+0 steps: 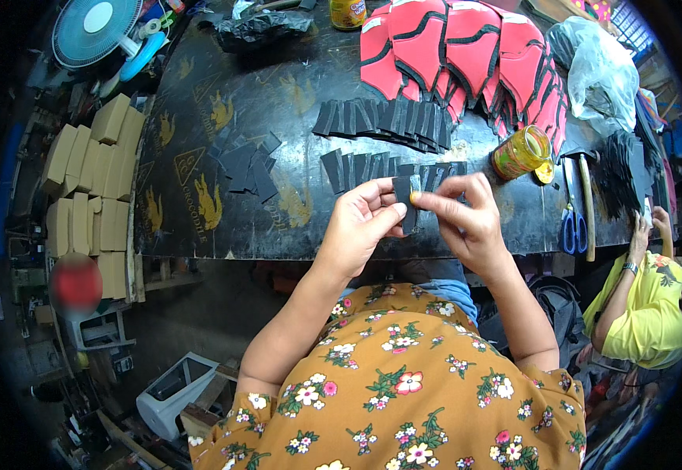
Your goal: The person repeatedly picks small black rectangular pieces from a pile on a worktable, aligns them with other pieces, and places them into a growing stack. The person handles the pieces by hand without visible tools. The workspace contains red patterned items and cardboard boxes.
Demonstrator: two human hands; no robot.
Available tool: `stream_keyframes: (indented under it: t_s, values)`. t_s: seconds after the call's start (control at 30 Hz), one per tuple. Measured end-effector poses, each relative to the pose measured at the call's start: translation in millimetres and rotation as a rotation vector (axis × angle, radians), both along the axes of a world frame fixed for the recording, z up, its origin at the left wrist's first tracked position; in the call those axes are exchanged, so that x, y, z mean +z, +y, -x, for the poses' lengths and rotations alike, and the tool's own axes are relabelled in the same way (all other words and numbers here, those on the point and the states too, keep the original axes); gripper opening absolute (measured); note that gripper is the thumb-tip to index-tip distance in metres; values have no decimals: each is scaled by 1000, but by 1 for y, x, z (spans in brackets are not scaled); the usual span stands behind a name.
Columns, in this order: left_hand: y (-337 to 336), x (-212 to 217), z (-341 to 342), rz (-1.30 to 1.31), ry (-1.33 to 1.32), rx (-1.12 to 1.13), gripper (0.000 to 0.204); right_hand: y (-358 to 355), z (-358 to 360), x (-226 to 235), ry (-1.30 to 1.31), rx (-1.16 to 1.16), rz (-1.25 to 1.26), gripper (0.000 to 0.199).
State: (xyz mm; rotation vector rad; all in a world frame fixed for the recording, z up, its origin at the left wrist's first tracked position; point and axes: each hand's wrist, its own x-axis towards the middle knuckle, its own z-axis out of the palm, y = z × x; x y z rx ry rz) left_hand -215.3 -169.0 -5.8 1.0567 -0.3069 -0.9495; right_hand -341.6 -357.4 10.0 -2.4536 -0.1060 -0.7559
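Note:
My left hand (363,221) pinches a small black strip (406,205) upright between thumb and fingers, above the table's near edge. My right hand (470,215) is curled closed beside it, a fingertip against the strip's upper part. Something small and yellowish shows at that fingertip, too small to name. Just beyond both hands lies an overlapping row of black strips (349,170), with a second, thicker row (388,123) behind it. To the right, an open yellow jar (511,157) is tilted, its yellow lid (544,172) next to it.
Red-pink pieces with black edging (470,55) overlap at the back right. Blue-handled scissors (573,227) and a wooden-handled hammer (586,211) lie at right. Loose black pieces (251,168) are at left. A person in yellow (647,309) handles black pieces (625,172) at far right.

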Motion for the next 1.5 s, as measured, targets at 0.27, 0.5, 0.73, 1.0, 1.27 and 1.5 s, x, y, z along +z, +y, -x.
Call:
stream_keyframes:
  t_s: [0.27,0.5,0.73,1.0,1.27,1.5]
  values:
    - [-8,-17,-33,-181,-398,253,15,4,37,-23,70,-64,-158,46]
    - [-29,-30,-28,-361,-747,144,31,-5,49,-49,51,-244,-230,43]
    - [-17,-25,-33,-539,-1252,379,38,-8,48,-54,77,-239,-182,44]
    - [97,-14,-112,-1018,-1286,596,43,-31,56,-21,8,-327,-162,38]
    - [103,-21,-107,-1023,-1145,462,29,-107,43,56,64,-628,379,55]
    - [106,-25,-88,-908,-1012,497,25,-123,21,57,341,-579,455,55]
